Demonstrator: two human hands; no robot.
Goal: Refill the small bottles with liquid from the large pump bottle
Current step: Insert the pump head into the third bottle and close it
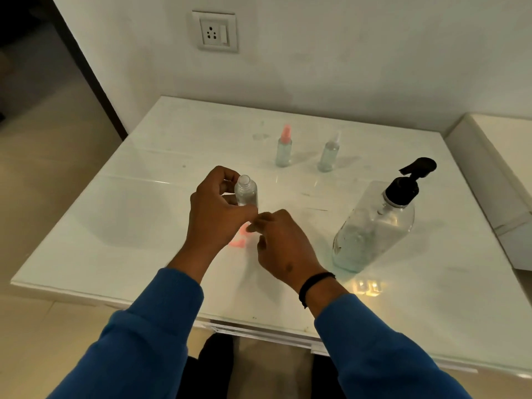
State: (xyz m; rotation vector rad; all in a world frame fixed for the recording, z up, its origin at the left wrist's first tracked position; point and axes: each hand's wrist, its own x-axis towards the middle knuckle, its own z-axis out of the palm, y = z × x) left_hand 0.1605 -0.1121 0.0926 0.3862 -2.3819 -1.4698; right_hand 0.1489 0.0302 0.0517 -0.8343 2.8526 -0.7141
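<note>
My left hand (214, 210) grips a small clear bottle (246, 192) with its cap off, upright above the white table (144, 226). My right hand (283, 244) is just below it, its fingertips at a pink spray cap (240, 236) that is mostly hidden between my hands; whether they pinch it I cannot tell. The large clear pump bottle (374, 226) with a black pump head stands to the right. Two more small spray bottles stand further back, one with a pink cap (284, 148), one with a clear cap (329, 154).
The table meets a white wall with a socket plate (215, 31). A white ledge (495, 168) borders the table on the right. The table's front edge lies close to my forearms.
</note>
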